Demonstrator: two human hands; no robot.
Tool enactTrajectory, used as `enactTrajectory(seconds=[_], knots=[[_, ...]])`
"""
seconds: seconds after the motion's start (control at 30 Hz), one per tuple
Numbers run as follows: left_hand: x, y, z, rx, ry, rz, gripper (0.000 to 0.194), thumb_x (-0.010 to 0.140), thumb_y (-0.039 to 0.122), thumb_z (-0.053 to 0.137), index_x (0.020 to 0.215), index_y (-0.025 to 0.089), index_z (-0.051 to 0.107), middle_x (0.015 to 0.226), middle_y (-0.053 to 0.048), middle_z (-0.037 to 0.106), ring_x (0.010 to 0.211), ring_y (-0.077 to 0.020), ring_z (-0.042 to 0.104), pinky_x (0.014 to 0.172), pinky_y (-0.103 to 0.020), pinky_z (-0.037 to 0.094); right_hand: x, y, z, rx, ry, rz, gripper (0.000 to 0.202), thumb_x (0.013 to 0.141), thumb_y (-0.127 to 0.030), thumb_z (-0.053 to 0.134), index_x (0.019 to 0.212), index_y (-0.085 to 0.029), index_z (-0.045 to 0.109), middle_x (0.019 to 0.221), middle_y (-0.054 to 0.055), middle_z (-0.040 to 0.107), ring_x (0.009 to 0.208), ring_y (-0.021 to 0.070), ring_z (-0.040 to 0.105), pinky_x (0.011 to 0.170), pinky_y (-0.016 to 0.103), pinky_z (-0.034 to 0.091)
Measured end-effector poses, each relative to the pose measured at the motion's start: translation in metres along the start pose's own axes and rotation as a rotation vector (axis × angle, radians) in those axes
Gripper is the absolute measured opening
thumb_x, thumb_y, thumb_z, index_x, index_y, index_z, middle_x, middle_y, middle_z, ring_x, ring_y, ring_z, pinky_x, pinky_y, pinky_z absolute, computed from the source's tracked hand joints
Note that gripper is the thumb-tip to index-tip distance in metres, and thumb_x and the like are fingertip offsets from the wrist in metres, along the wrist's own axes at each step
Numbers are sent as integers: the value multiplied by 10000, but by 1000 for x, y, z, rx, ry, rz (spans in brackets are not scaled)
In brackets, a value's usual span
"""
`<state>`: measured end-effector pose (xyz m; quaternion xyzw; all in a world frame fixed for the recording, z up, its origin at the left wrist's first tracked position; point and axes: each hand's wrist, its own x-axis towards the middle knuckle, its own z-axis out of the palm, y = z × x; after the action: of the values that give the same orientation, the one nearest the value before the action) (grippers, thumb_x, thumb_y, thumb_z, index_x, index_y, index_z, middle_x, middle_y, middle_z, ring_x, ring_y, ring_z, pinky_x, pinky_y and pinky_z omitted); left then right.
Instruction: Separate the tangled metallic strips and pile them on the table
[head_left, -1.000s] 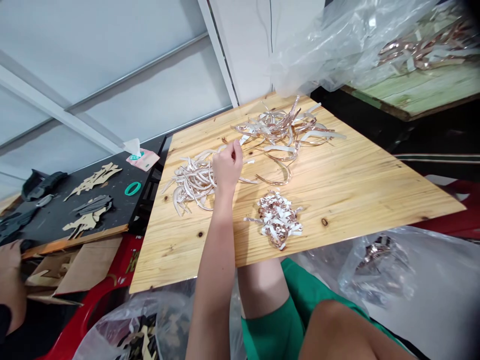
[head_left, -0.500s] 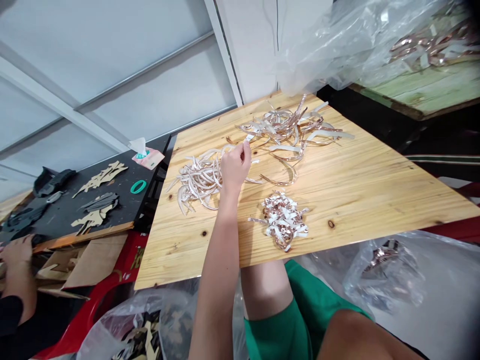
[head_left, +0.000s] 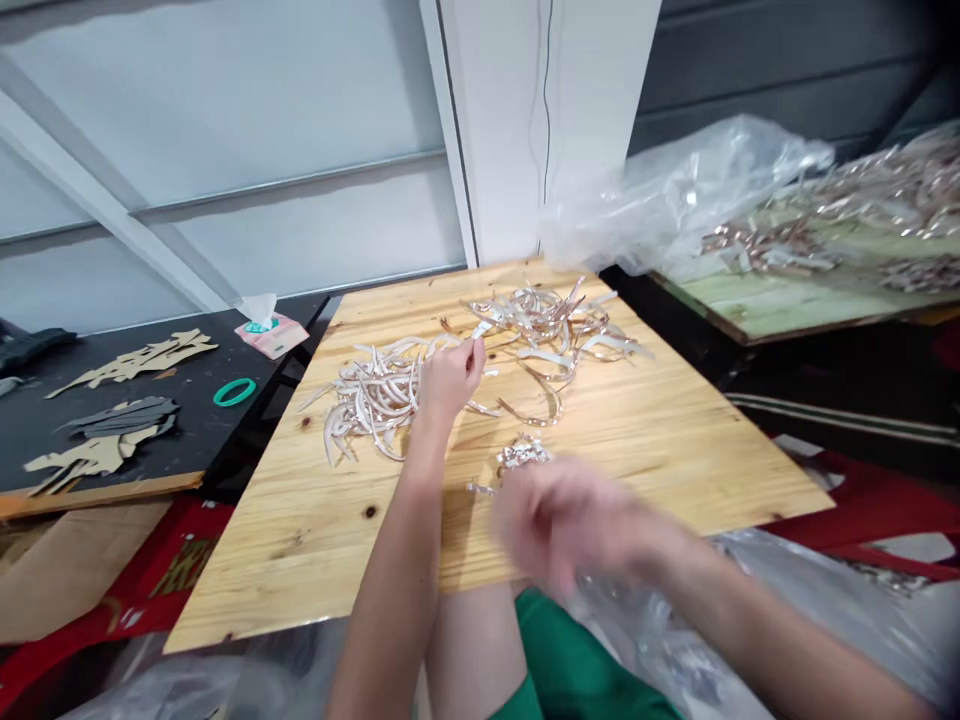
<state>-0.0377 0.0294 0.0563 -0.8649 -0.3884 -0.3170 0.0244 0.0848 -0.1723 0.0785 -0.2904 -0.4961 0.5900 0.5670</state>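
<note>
My left hand [head_left: 448, 378] is closed in a pinch on a small white strip [head_left: 481, 328] between the pile of long whitish strips [head_left: 375, 395] and the looser pile of rose-gold and white strips [head_left: 547, 315]. Nearer the table's front edge, my right hand [head_left: 551, 515] is smeared by motion, and its fingers cannot be made out. It partly covers a small heap of short shiny pieces [head_left: 521, 452].
The wooden table [head_left: 660, 440] fills the middle. On the dark table [head_left: 217, 430] at left are a tissue pack [head_left: 271, 335], a green ring [head_left: 234, 392] and beige cutouts [head_left: 139, 360]. A plastic bag [head_left: 675, 190] and a pale board [head_left: 742, 305] with strips are at right.
My right hand has come into view over the short pieces. The view has shifted, and the other person's hand at the far left is out of sight. My left hand keeps its pinch.
</note>
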Motion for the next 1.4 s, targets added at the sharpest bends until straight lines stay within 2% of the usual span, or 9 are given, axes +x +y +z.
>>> enactTrajectory(seconds=[0.07,0.13,0.2,0.53,0.83,0.97,1.13,1.27,1.4], knots=[[-1,3,1,19,-26,9,436,1036,375,361,761,186,642,697,-63,677,618,-163,565,617,-297,280,22,-12,-41,-121,182,-131,139,898,-284,609,786,-204,590,685,-37,529,614,118,472,588,243,404],[-2,6,5,36,-45,9,412,1034,364,365,788,189,644,740,-65,697,637,-164,582,612,-289,289,47,-16,-83,-563,702,-374,153,877,-276,565,744,-209,527,654,-37,479,591,128,431,574,258,360],[-4,10,9,29,-62,31,375,1033,349,371,826,191,642,774,-61,706,668,-163,603,617,-276,317,69,-7,-118,-1030,909,-234,156,906,-318,470,818,-205,533,711,-3,529,653,163,487,641,289,394],[-7,18,22,-50,-140,124,265,1047,302,336,999,189,571,911,-73,689,842,-193,661,784,-297,465,88,57,-150,-1325,601,0,194,834,-297,560,940,-196,688,997,87,622,891,229,586,729,297,389],[-16,31,-15,-391,216,-211,382,1055,433,249,869,200,489,608,16,570,549,-123,562,637,-239,448,89,49,-159,-1323,570,42,406,953,-395,435,679,-188,652,716,58,662,699,187,556,598,273,287],[-74,60,-65,-387,317,-244,414,1029,459,301,761,208,492,603,-2,575,515,-126,525,596,-259,455,85,47,-160,-1301,557,74,476,974,-457,404,710,-180,687,713,72,677,704,193,559,588,280,268],[-214,100,-124,-225,154,-374,441,992,433,287,650,258,504,611,-47,574,606,-207,578,625,-353,487,86,50,-163,-1257,563,99,460,960,-453,435,745,-165,723,754,94,704,723,201,569,594,285,276],[-312,111,-115,-182,-271,-470,413,980,425,257,709,291,539,652,-58,591,640,-235,601,639,-371,490,86,48,-164,-1218,591,77,391,927,-408,493,733,-165,731,742,92,708,724,203,578,609,277,306],[-353,117,-81,-195,-745,-442,315,1010,322,271,959,251,574,993,-70,680,930,-212,650,823,-307,499,82,47,-161,-1173,633,1,313,896,-373,529,776,-165,729,746,80,707,725,202,588,641,275,346]])
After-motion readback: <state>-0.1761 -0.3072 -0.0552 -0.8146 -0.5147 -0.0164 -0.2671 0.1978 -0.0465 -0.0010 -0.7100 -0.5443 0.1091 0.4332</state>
